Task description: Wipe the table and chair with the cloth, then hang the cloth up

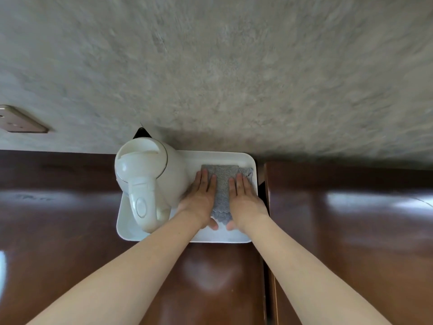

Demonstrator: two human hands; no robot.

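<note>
Pressing down side by side, the left hand (202, 200) and the right hand (243, 200) lie flat on a folded grey cloth (221, 184), fingers straight and close together, pointing away from the person toward the wall (234, 66). Both thumbs reach toward each other at the cloth's near, scalloped end, and a strip of cloth shows in the gap between the hands. Neither hand curls round anything; the palms simply rest on the fabric.

The cloth lies inside a white tray (254, 165), whose raised rim runs just past the right hand's outer edge and just beyond the fingertips at the far side, so little room remains there. Nearer the wrists a bare band of tray floor stays open before the near rim. Just beside the left hand stands a white kettle (145, 174), its body touching or almost touching that hand's outer edge; which one cannot be told.

The tray sits on a glossy dark brown table (70, 219), pushed up near the mottled grey wall. Beyond the right hand's side, a narrow dark gap separates this surface from a second brown top (351, 219). Both forearms stretch out nearly straight, converging toward the tray. Far beyond the left hand, a metallic plate (21, 119) is fixed on the wall.
</note>
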